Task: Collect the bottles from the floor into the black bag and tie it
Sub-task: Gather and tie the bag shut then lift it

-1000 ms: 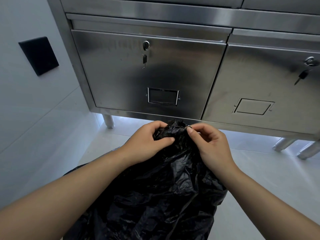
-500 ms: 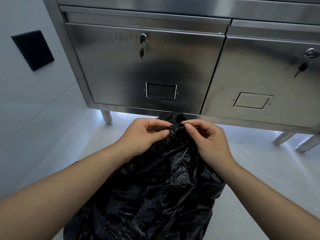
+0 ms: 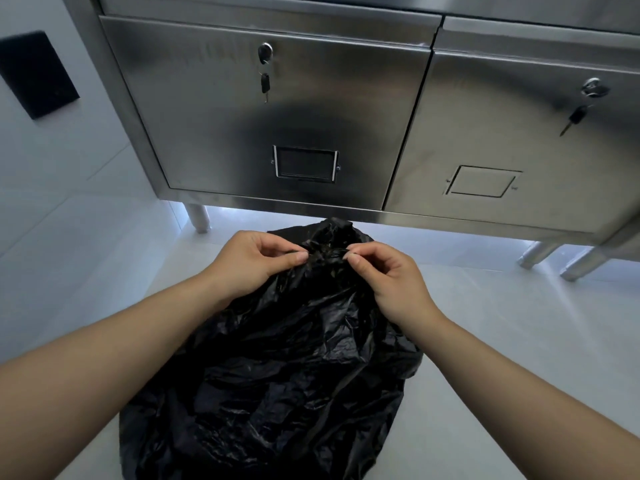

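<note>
A bulging black bag of crinkled plastic stands on the pale floor between my forearms. Its top is gathered into a twisted bunch. My left hand pinches the left side of that bunch between thumb and fingers. My right hand pinches the right side, a few centimetres from the left fingertips. No bottle shows on the floor; whatever is in the bag is hidden by the plastic.
A stainless steel cabinet stands close behind the bag on round metal legs, with keys hanging in two door locks. A white wall with a black panel runs along the left. Pale floor tiles lie to the right.
My hands have drawn slightly apart on the bag's gathered top, now pinching it from each side. The view has tilted down, so the cabinet sits higher.
</note>
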The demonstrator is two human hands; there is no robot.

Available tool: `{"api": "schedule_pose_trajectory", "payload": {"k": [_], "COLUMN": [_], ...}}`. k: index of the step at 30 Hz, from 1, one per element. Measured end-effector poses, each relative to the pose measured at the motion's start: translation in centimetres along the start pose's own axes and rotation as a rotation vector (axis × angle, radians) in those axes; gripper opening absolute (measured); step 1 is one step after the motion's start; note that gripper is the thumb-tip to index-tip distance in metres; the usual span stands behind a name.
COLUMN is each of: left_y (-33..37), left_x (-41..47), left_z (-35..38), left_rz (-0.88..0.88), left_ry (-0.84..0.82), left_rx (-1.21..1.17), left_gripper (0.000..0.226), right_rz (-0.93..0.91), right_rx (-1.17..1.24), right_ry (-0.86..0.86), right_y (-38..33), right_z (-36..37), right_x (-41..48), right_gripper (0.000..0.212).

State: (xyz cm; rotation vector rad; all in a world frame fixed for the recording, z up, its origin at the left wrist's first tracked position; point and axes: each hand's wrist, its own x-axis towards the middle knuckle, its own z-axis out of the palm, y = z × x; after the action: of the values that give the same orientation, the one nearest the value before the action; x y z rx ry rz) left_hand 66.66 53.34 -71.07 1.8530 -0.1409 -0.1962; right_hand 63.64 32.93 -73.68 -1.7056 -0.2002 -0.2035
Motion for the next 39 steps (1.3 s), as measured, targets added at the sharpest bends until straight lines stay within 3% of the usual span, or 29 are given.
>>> {"api": "schedule_pose_trajectory", "payload": {"k": [11,16,21,24,29,39], "left_y": [-0.3,-0.4,1.6,3.3,3.2,1.9], "left_x": [1.0,1.4,2.0,1.5,0.5,1.3], "left_z": [-2.0,-3.1,-2.9,-1.9,0.0,0.9], "left_rz": [-0.025,-0.011,0.038,0.169,0.382,0.282], "left_ry": [0.141,0.238,0.147,0.051,-0.059,-0.013], "left_rx": [-0.058,0.017,0.070,0.022,0.293,0.196], "left_gripper": [0.004,0.002,0.009,0.008,0.021,0.006], "right_rz": [0.085,0.151,0.010,-0.107,-0.169,-0.116], "right_rx": [0.132,0.229,0.103,-0.056,-0.111,-0.130], "right_ry": [0.141,0.183,0.136,0.112,0.055,0.086], "right_y": [0.6,0.7,-1.4,-2.5,-3.4,-2.6], "right_z": [-0.4,-0.7,-0.6,-0.3,1.1,0.7], "right_x": [0.0,0.1,1.4,1.7,1.6,0.8], "right_gripper": [0.009,0.013,0.016,0.014,0.018,0.019]}}
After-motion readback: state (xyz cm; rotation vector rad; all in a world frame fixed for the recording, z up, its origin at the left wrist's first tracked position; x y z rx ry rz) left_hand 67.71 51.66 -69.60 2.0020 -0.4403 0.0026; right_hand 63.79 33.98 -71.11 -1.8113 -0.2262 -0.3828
